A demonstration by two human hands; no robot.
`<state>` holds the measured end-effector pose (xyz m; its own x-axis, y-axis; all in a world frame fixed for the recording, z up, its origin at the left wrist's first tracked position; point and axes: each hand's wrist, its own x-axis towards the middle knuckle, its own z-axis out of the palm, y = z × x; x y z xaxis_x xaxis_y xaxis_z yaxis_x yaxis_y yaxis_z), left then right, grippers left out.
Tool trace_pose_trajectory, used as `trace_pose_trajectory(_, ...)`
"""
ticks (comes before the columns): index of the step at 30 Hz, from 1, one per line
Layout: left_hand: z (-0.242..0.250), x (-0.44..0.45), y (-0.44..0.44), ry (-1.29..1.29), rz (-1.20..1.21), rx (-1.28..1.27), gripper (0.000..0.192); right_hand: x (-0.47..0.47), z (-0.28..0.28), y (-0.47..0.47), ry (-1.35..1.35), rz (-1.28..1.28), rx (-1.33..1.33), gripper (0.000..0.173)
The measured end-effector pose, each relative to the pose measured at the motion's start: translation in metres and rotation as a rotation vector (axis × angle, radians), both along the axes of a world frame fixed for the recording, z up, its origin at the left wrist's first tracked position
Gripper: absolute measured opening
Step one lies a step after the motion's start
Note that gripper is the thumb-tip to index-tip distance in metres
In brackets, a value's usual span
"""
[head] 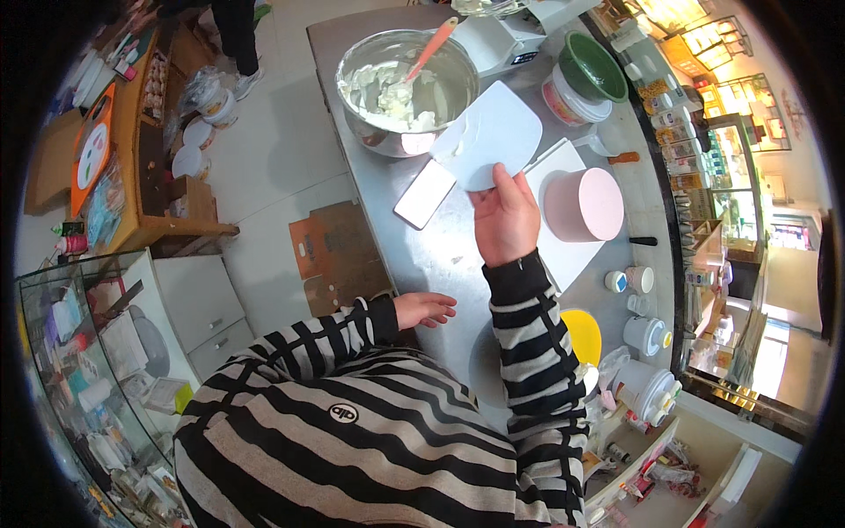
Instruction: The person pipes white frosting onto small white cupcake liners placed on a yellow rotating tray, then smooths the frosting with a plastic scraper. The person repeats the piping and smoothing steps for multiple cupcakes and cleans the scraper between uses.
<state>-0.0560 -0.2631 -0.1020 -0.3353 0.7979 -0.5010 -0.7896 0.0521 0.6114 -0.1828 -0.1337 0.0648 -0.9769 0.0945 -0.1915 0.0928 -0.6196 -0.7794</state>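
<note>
My right hand [507,221] grips the near edge of a pale plastic dough scraper [505,132], thumb on top. White cream is smeared on the scraper's left side, and its blade overlaps the rim of a steel mixing bowl [356,125]. Inside the bowl lies whipped white cream [394,99] with an orange-handled spatula [432,49] standing in it. Below the scraper, a white rectangular slab [426,195] rests on the steel table [422,257]. My left hand [424,309] is empty at the table's near edge, fingers apart. Right of my right hand, a smooth pink cylinder [581,204] sits on a white board [564,264].
A green bowl [592,66] sits on a white tub [571,102] at the far right. Nearer are lidded containers [645,335] and a yellow disc [582,336]. Flattened cardboard [340,254] lies on the floor. A person's legs [237,39] show at upper left.
</note>
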Motion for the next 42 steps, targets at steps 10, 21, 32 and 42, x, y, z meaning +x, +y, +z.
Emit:
trace_pose_trajectory(10,-0.017,0.011,-0.012,-0.044,0.034,-0.011,0.046,-0.071,-0.059,-0.005,0.445,0.032,1.733,0.037)
trace_pose_trajectory(21,-0.001,-0.006,0.048,0.059,-0.319,0.058,0.053,0.258,0.036,0.116,-0.186,-0.644,0.841,0.034)
trace_pose_trajectory(32,0.038,0.005,0.143,0.022,-0.330,-0.061,0.048,0.532,-0.102,0.129,-0.756,-1.190,0.306,0.045)
trace_pose_trajectory(42,0.051,0.014,0.150,0.165,-0.311,-0.199,0.045,0.421,-0.056,0.193,-0.370,-0.770,1.320,0.064)
